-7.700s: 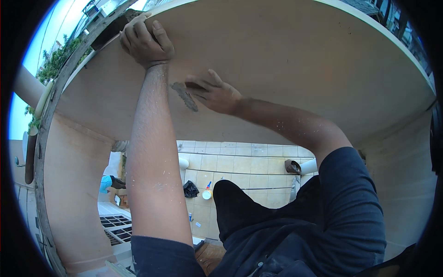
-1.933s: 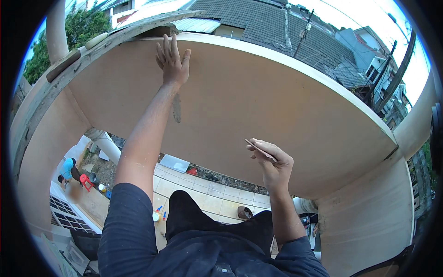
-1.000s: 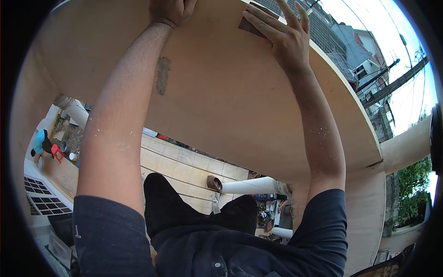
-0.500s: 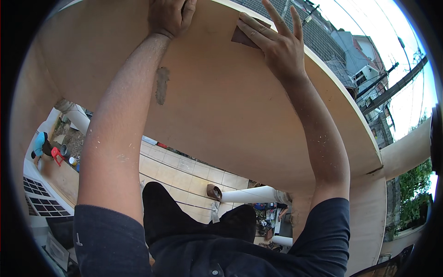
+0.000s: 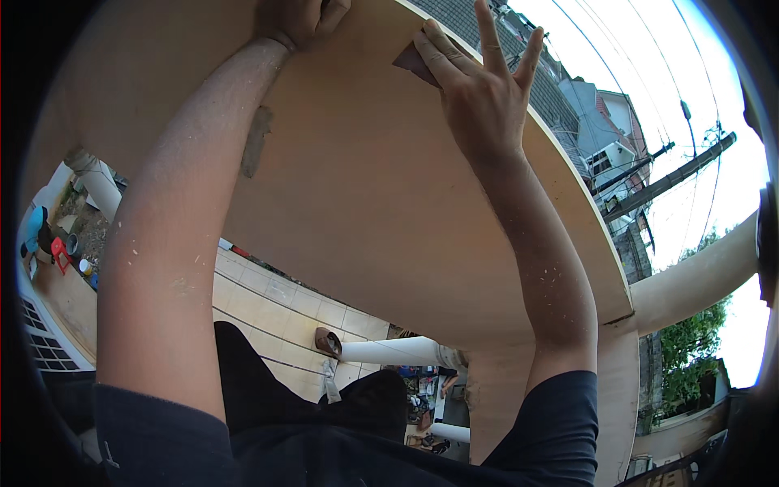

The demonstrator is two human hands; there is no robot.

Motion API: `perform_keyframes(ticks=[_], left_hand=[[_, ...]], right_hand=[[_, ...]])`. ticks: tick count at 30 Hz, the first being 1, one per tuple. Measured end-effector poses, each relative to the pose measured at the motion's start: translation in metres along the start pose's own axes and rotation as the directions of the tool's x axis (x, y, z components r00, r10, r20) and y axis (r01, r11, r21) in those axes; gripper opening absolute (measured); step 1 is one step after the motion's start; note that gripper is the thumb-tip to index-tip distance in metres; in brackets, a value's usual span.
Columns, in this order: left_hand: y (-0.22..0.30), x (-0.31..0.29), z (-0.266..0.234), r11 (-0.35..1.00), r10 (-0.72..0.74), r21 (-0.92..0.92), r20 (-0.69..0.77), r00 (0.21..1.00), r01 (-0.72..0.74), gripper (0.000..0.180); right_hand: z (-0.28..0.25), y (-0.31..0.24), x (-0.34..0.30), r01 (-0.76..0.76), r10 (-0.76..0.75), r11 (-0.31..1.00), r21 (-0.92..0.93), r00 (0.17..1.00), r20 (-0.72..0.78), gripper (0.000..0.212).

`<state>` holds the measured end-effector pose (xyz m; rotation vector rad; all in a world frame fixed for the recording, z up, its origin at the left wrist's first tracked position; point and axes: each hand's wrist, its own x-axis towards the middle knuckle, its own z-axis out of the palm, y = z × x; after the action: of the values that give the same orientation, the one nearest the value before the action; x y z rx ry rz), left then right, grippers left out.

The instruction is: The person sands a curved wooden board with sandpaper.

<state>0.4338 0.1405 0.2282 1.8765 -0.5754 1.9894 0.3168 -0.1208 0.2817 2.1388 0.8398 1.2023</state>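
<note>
A broad tan surface [image 5: 381, 187] with a pale, curved-looking outer edge spreads before my raised arms. My right hand [image 5: 487, 105] is up near that edge, pressing a small dark brown piece of sandpaper [image 5: 415, 65] onto the surface. Its index and middle fingers lie over the sheet, while the other fingers stick out, spread. At the top of the picture my left hand [image 5: 296, 20] is against the same surface; its fingers are mostly cut off or hidden, with the thumb side showing. Beside my left forearm is a rough grey patch [image 5: 258, 142]. Pale specks dot both forearms.
Down below lies a tiled floor [image 5: 276, 290] with a white column [image 5: 389, 351] and a brown pot-like object [image 5: 328, 342]. At far left are a person in blue [image 5: 34, 230] and a red stool [image 5: 60, 254]. Roofs, a utility pole [image 5: 669, 176] and wires stand outside at right.
My right hand and the sandpaper have shifted slightly left and down in the picture. The whole view has swung a little, moving the background left. Both hands stay on the surface.
</note>
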Motion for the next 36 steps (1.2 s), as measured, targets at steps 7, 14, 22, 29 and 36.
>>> perform_keyframes(ticks=[7,14,22,29,36], left_hand=[[0.01,0.002,0.001,0.998,0.001,-0.059,-0.04,0.999,-0.003,0.031],[0.001,-0.004,0.003,1.0,0.003,-0.007,0.024,1.0,-0.002,0.032],[-0.011,-0.008,0.004,0.998,0.02,0.055,0.013,1.0,-0.021,0.031],[0.008,-0.009,0.012,0.999,0.003,-0.032,-0.022,1.0,-0.004,0.03],[0.009,-0.002,0.009,0.999,-0.004,-0.048,-0.019,1.0,0.003,0.031]], right_hand=[[-0.011,0.007,-0.008,-0.005,0.005,1.0,0.004,0.999,0.04,0.042],[-0.011,0.008,-0.008,0.053,-0.052,0.997,-0.051,0.998,0.031,0.044],[0.003,0.001,0.006,0.049,-0.047,0.998,0.037,0.997,-0.061,0.045],[0.001,0.0,0.005,-0.039,0.039,0.996,0.085,0.999,-0.008,0.043],[0.003,0.01,-0.008,-0.009,0.001,0.995,-0.104,0.997,-0.078,0.037]])
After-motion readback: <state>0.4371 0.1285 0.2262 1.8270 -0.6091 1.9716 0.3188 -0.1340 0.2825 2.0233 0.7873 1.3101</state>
